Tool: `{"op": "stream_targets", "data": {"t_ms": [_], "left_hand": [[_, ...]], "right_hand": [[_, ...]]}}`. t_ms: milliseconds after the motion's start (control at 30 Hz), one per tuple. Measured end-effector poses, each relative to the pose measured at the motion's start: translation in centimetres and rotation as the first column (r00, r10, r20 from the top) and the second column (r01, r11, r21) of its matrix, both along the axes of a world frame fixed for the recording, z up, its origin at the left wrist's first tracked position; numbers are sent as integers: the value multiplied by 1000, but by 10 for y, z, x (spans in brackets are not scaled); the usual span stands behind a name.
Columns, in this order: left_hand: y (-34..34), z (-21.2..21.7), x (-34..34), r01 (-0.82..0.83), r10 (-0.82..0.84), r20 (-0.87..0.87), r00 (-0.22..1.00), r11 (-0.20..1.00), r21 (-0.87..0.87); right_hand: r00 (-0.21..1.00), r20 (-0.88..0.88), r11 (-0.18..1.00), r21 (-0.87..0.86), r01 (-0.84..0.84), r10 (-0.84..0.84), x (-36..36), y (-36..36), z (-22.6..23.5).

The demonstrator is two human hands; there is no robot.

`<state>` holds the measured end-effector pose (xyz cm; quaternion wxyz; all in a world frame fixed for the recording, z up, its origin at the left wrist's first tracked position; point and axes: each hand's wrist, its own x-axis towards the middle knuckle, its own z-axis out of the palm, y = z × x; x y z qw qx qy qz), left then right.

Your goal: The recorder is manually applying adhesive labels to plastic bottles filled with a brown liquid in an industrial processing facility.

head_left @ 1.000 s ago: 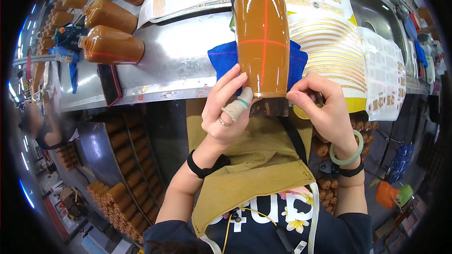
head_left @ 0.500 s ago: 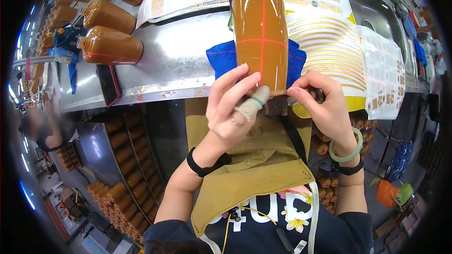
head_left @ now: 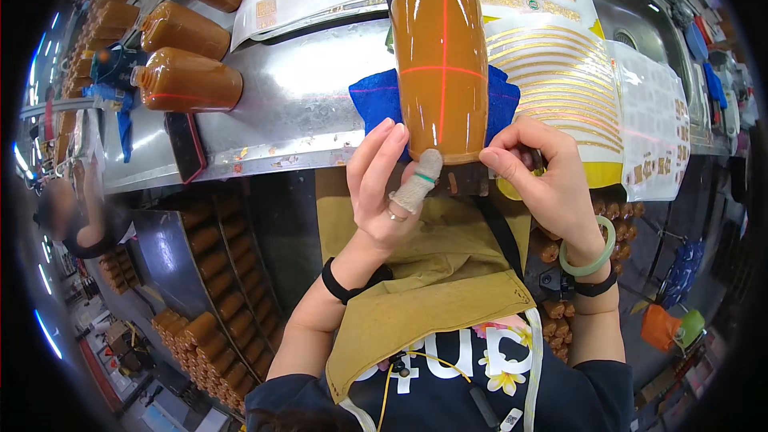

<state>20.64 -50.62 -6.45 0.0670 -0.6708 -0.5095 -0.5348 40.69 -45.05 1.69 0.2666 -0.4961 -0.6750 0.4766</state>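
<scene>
A glossy amber-brown bottle (head_left: 442,40) lies on a blue cloth (head_left: 376,102), neck away from me, with a red light cross on its side. A thin gold line runs along its base edge. My left hand (head_left: 382,184) is at the base's left corner, fingers stretched and apart; its thumb, in a pale wrap with a green band, presses against the base. My right hand (head_left: 548,172) is at the base's right corner, thumb and forefinger pinched together; what they hold, if anything, is too small to make out. A sheet of curved gold strips (head_left: 552,88) lies to the right.
Several brown bottles (head_left: 192,80) lie at the left on the metal table (head_left: 296,88), near a dark phone-like slab (head_left: 186,144). A white decal sheet (head_left: 652,120) overhangs the right edge beside a sink (head_left: 640,16). Racks of bottles (head_left: 228,272) stand below left.
My left hand has shifted left, its fingers coming off the bottle's front while the wrapped thumb moved onto the base. My right hand has moved slightly left, still pinched.
</scene>
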Motion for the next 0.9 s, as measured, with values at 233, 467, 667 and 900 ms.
{"op": "stream_targets", "data": {"t_ms": [233,467,667,900], "left_hand": [[9,2,-1,208,-208,-1,978,978,-9],[12,-4,-8,182,-187,116,975,982,53],[0,12,0,62,-64,-42,997,997,-55],[12,6,0,141,-145,92,985,989,48]], "right_hand": [[1000,-1,999,31,7,-7,-3,-1,-2],[999,-33,996,92,4,-1,-11,-2,0],[1000,-22,995,97,5,-3,-9,-2,-1],[958,-148,968,-95,234,-246,-8,-2,-7]]}}
